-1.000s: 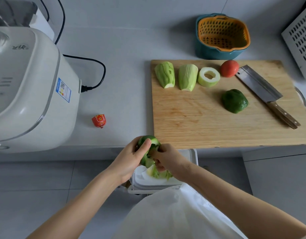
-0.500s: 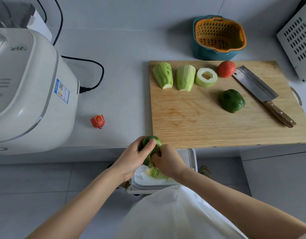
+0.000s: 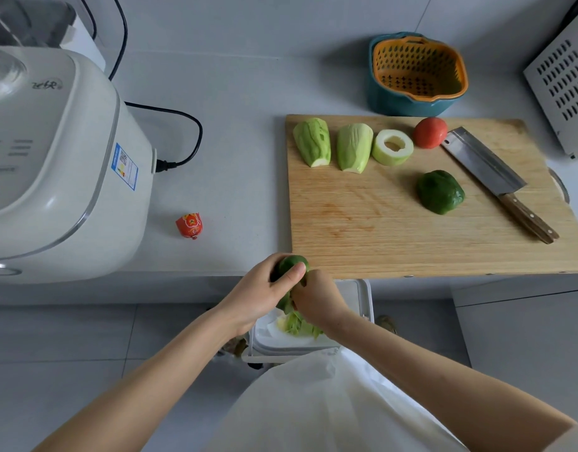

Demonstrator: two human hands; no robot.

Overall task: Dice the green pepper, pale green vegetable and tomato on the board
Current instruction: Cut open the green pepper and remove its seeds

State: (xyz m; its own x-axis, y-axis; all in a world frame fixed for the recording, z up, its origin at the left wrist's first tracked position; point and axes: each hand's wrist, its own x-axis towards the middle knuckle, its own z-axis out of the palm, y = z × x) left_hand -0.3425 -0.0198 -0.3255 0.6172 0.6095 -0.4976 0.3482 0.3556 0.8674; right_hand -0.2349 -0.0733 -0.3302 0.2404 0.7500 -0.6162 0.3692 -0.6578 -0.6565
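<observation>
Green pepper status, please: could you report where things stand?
Left hand, right hand both grip pepper piece over bin. Pepper half, pale green pieces, tomato undiced on board. Cleaver untouched.

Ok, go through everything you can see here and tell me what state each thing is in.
Green pepper piece: gripped by left hand and right hand over the bin.
Pepper half: on the board, undiced.
Pale green vegetable: peeled, three pieces, undiced.
Tomato: whole, on the board.
Cleaver: lying flat, untouched.
Bin: open, green scraps inside.
Rice cooker: cord plugged in.
</observation>
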